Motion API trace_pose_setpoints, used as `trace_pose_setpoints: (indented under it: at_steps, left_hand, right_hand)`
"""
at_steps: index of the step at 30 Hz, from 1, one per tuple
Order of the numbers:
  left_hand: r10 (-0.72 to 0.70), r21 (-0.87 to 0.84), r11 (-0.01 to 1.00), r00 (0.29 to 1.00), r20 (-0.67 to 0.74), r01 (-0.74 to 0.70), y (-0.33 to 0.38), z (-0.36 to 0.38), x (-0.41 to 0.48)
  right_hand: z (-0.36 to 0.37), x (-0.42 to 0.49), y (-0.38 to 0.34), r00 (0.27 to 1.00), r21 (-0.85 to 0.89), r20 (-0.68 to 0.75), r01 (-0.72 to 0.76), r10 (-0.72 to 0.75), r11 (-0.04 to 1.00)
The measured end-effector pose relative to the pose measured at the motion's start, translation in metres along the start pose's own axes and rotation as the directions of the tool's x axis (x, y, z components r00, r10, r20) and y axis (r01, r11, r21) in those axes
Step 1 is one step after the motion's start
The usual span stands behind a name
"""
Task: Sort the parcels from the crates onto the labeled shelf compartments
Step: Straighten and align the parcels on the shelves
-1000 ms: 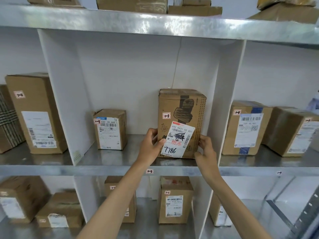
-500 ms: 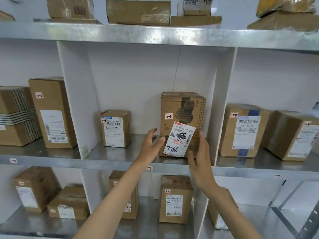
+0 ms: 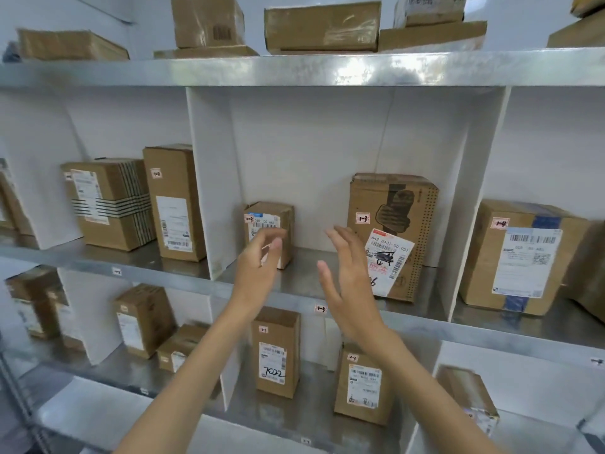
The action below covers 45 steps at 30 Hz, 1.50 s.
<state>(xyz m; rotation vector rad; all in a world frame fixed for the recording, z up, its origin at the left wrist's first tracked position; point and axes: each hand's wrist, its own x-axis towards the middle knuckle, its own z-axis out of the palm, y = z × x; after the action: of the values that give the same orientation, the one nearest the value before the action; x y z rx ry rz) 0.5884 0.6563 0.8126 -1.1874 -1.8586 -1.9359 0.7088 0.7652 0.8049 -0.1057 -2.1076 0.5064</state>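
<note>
Galvanised shelving (image 3: 327,68) with white dividers fills the view, cardboard boxes in every bay. Both hands hover empty before the middle bay: the left hand (image 3: 258,267) with fingers loosely curled, the right hand (image 3: 350,283) flat, fingers straight and slightly spread. Just beyond the right hand stands the tall parcel (image 3: 396,204) tagged 1-3, upright above the matching edge label (image 3: 320,309). A small parcel (image 3: 270,221) sits behind the left hand. This placement looks finished; next comes fetching another parcel from the crates, which are out of view.

Shelf (image 3: 327,68): dull, brushed metal. Dividers (image 3: 209,191): matt white board. Parcel (image 3: 393,204): creased brown cardboard, glossy paper label (image 3: 388,263).
</note>
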Motion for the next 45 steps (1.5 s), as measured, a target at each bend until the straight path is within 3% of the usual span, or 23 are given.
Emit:
trace_pose_setpoints:
  at_steps: [12, 22, 31, 45]
  left_hand:
    - [0.056, 0.189, 0.982, 0.988, -0.146, -0.027, 0.003, -0.176, -0.022]
    - [0.001, 0.284, 0.956, 0.968, -0.251, 0.072, -0.012, -0.359, -0.06]
    - [-0.056, 0.317, 0.929, 0.917, -0.395, 0.193, -0.054, -0.495, -0.083]
    - [-0.02, 0.352, 0.917, 0.9, -0.435, 0.19, -0.173, -0.607, 0.04]
  right_hand:
    - [0.097, 0.017, -0.121, 0.987, 0.165, 0.08, 0.125, -0.14, 0.978]
    - [0.212, 0.011, -0.246, 0.984, 0.297, 0.09, 0.12, -0.153, 0.947]
    - [0.329, 0.009, -0.312, 0.962, 0.329, 0.132, 0.186, -0.24, 0.926]
    - [0.518, 0.112, -0.339, 0.937, 0.451, 0.275, 0.071, -0.214, 0.89]
